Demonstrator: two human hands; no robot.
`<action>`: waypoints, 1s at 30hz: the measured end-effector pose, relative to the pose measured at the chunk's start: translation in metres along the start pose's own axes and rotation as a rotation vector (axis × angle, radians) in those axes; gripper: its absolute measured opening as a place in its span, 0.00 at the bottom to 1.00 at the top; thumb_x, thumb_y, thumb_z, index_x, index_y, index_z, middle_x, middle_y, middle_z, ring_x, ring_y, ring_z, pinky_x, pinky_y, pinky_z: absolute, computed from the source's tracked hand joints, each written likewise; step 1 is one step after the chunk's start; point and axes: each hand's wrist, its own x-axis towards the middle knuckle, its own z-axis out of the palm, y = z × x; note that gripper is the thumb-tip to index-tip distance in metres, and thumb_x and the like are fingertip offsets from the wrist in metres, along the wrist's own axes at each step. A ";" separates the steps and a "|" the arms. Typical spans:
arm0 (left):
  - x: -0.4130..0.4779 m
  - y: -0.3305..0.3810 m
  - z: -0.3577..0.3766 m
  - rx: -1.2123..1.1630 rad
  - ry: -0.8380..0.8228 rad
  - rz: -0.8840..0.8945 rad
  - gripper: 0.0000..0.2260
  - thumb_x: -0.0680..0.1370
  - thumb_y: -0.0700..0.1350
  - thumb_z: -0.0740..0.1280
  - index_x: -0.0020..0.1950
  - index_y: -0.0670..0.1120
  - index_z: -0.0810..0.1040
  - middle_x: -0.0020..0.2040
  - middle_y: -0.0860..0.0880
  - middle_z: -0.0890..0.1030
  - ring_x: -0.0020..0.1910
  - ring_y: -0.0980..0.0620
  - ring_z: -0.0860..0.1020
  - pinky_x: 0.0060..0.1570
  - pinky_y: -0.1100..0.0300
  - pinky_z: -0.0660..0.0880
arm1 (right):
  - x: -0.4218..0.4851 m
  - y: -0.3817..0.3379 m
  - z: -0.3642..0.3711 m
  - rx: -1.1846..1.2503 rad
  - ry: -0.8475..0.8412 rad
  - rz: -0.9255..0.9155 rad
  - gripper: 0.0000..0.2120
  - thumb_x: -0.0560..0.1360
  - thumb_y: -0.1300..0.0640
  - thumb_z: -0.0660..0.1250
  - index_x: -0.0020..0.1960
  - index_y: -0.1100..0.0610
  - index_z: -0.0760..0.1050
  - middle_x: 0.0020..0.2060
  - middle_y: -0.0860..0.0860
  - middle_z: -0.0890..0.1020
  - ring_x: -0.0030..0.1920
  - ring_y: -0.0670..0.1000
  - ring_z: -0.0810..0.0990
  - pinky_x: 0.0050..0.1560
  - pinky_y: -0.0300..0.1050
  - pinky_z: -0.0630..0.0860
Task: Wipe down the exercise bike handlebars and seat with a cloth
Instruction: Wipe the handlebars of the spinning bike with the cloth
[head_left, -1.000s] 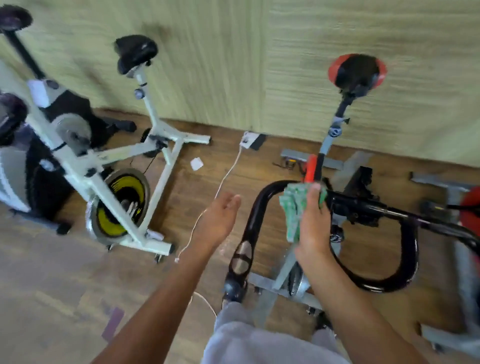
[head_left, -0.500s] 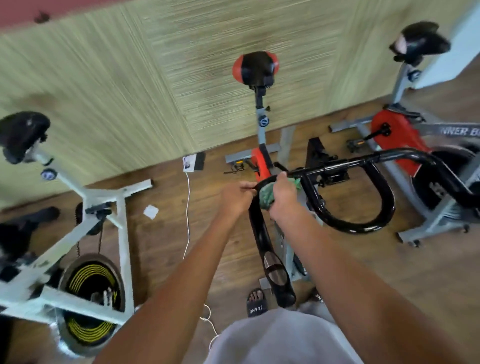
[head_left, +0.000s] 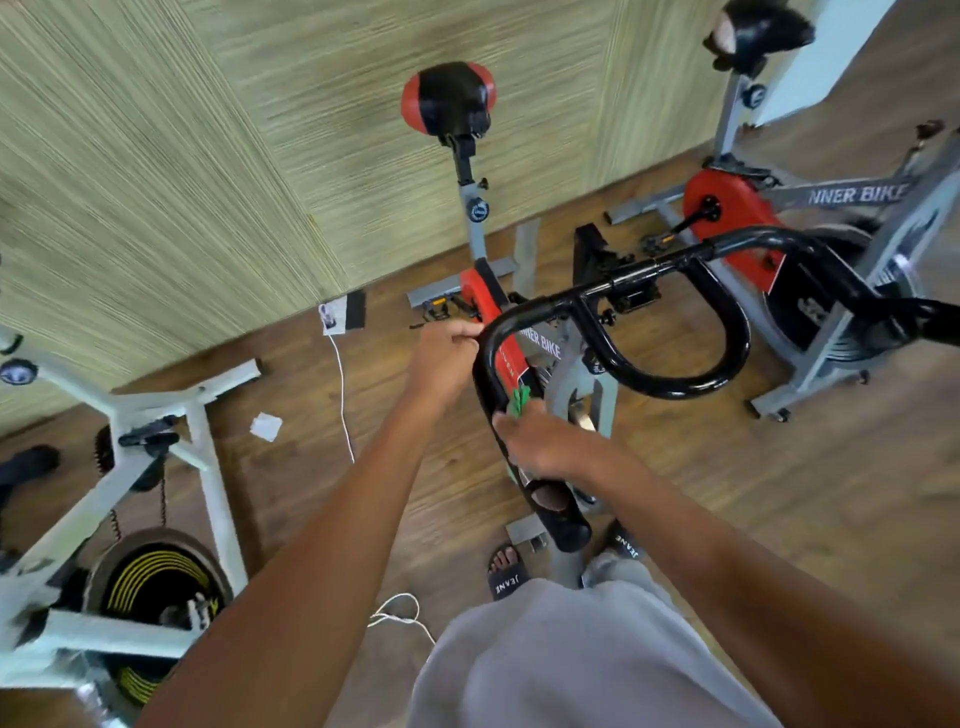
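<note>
Green cloth (head_left: 518, 401) peeks out just beyond the right hand (head_left: 540, 441), whose fingers curl round it and press it against the near left arm of the black handlebars (head_left: 727, 364). The left hand (head_left: 441, 358) sits further along the same tube, at its bend, fingers closed round the bar as if to steady it. Between the two hands runs a short stretch of glossy black tube; below the right fingers the arm carries on to its rounded end cap (head_left: 569, 530), near the person's sandalled feet.

By my judgement the task is in its early or middle part. The cloth is on the handlebars, so that step is under way, but the inner loop and the far arm off to the right lie well apart from the fingers, and I cannot tell whether they have been wiped. The red and black seat (head_left: 449, 101) stands well beyond both hands, against the green wall, untouched at this moment; it looks to be still left to do.

Readable writing: "NNER BIKE" on the bike frame (head_left: 540, 340) just past the left fingers, the same letters on the neighbouring red bike (head_left: 852, 195) to the right, and "JEANE" on the sandal strap (head_left: 506, 579).
</note>
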 end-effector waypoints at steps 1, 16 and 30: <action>0.001 0.000 0.000 0.008 0.004 0.003 0.16 0.77 0.31 0.62 0.61 0.42 0.82 0.59 0.46 0.83 0.60 0.49 0.80 0.66 0.55 0.72 | -0.012 0.007 -0.002 -0.040 -0.006 0.029 0.19 0.85 0.51 0.50 0.70 0.62 0.60 0.66 0.61 0.70 0.60 0.60 0.74 0.50 0.46 0.69; -0.012 0.004 0.001 -0.021 0.010 -0.002 0.16 0.81 0.35 0.60 0.66 0.44 0.80 0.66 0.48 0.79 0.64 0.54 0.75 0.58 0.70 0.64 | -0.057 0.036 -0.033 -0.091 -0.132 -0.009 0.26 0.84 0.41 0.51 0.76 0.54 0.65 0.72 0.53 0.72 0.66 0.54 0.74 0.61 0.48 0.70; -0.047 0.032 0.021 -0.870 -0.375 -0.111 0.29 0.73 0.66 0.62 0.66 0.48 0.76 0.59 0.45 0.83 0.57 0.48 0.83 0.55 0.51 0.79 | -0.018 0.007 -0.061 1.161 -0.155 -0.276 0.21 0.83 0.45 0.58 0.67 0.58 0.76 0.59 0.57 0.83 0.61 0.56 0.82 0.61 0.53 0.77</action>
